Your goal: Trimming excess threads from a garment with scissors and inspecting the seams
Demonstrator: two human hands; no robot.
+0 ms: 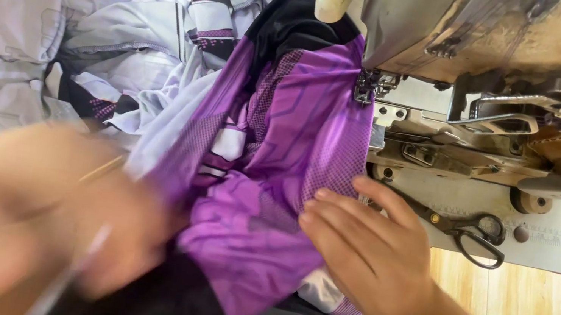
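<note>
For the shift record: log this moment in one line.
left hand: blurred, on purple garment | right hand: flat on garment | sewing machine | scissors: idle

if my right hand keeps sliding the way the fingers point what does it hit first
Probably more of the purple fabric under the right hand; its fingers point left across it. Beyond lies the blurred left hand, depth unclear.

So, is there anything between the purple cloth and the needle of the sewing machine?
Nothing visible. The purple cloth lies right up to the needle, and the right hand presses on its edge lower down. The scissors lie off to the side.
</note>
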